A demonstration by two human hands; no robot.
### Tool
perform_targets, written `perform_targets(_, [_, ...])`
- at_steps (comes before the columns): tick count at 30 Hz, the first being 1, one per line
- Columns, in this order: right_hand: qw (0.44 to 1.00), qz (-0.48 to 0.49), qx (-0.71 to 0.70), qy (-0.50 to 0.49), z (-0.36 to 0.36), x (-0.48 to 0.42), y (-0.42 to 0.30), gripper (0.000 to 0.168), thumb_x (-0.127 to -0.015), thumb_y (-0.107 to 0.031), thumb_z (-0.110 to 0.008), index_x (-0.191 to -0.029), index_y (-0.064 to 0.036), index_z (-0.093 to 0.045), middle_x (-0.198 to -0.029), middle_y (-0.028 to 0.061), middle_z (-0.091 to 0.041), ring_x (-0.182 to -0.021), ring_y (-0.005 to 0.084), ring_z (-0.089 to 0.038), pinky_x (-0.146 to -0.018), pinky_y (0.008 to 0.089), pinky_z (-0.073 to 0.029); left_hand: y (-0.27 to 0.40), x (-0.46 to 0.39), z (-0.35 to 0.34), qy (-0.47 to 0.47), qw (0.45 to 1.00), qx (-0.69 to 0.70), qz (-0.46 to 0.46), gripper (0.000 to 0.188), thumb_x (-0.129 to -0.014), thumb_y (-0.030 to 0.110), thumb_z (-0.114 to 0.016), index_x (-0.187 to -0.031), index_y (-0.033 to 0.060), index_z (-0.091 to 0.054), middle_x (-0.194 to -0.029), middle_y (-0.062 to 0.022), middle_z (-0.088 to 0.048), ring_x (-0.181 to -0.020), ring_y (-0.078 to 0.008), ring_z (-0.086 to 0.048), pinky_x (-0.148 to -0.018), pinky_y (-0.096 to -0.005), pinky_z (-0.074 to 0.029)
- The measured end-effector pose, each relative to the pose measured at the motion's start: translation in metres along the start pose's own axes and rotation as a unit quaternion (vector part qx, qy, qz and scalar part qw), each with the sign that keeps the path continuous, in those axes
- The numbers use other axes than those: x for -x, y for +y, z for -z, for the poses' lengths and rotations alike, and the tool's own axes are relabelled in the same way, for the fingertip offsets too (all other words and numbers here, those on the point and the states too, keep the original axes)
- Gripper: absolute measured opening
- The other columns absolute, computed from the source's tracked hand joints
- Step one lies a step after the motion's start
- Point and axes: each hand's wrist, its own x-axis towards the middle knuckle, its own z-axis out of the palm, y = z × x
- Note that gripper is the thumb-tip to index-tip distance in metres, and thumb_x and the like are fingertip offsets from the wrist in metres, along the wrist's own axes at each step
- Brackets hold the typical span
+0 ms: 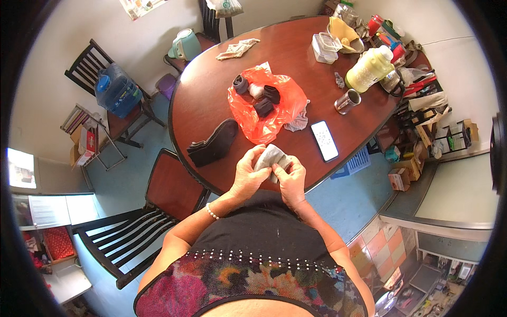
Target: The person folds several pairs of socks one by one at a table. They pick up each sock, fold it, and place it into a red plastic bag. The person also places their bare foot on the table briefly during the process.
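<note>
Both hands grip a light grey sock (271, 157), partly folded, just above the table's near edge. My left hand (250, 168) pinches it from the left, and my right hand (292, 177) holds its right side with the thumb on top. Ahead lies a spread-open red plastic bag (291, 93). On it rest several rolled socks: dark ones such as a black roll (264, 107), a grey-black roll (240, 84), and a whitish roll (256, 91). Left of the bag, dark socks (216, 144) lie flat in a stack.
A phone (324, 141) lies right of the bag, beside a crumpled grey cloth (298, 121). Farther right stand a metal cup (347, 102), a yellow-green thermos (369, 69) and plastic containers (325, 48). Another cloth (238, 49) lies at the far edge. A wooden chair (174, 184) stands at the left.
</note>
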Motion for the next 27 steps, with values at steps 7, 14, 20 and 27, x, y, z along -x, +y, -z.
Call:
perform_targets(7, [0.999, -0.013, -0.047, 0.002, -0.006, -0.001, 0.001, 0.012, -0.082, -0.002, -0.061, -0.093, -0.001, -0.058, -0.085, 0.0012, -0.059, -0.075, 0.0075, -0.054, -0.069, 0.023, -0.045, 0.004, -0.003, 0.002, 0.048, 0.86, -0.393, -0.322, 0.038, -0.066, -0.008, -0.056, -0.102, 0.0016, -0.06, -0.092, -0.0142, -0.054, -0.082, -0.0293, -0.057, -0.073, -0.0329, -0.048])
perform_targets(14, [0.988, -0.039, -0.145, -0.023, -0.003, -0.003, -0.002, 0.028, -0.079, -0.014, -0.07, -0.1, 0.0, -0.057, -0.094, 0.0036, -0.06, -0.083, 0.0099, -0.055, -0.077, 0.0248, -0.045, 0.009, 0.001, -0.003, 0.005, 0.751, -0.512, -0.418, 0.041, -0.062, 0.001, -0.064, -0.103, -0.0023, -0.059, -0.093, -0.0139, -0.051, -0.086, -0.0301, -0.052, -0.076, -0.0364, -0.044])
perform_targets(20, [0.992, -0.016, -0.123, -0.036, 0.011, -0.01, -0.012, 0.031, -0.076, -0.009, -0.072, -0.102, -0.002, -0.056, -0.094, 0.0034, -0.061, -0.085, 0.0109, -0.057, -0.077, 0.0271, -0.047, 0.017, 0.011, -0.004, -0.082, 0.928, -0.222, -0.287, 0.053, -0.065, -0.001, -0.064, -0.116, -0.0031, -0.047, -0.102, -0.0124, -0.055, -0.099, -0.0206, -0.053, -0.086, -0.0311, -0.043])
perform_targets(27, [0.952, -0.038, -0.119, -0.279, 0.029, -0.009, -0.036, 0.04, -0.071, -0.006, -0.075, -0.106, 0.0, -0.057, -0.094, 0.0031, -0.062, -0.087, 0.0113, -0.058, -0.08, 0.0264, -0.046, 0.019, -0.003, 0.009, -0.145, 0.936, 0.251, 0.197, 0.024, -0.087, 0.01, -0.051, -0.11, 0.0013, -0.054, -0.1, -0.0077, -0.059, -0.091, -0.0154, -0.057, -0.082, -0.0296, -0.046])
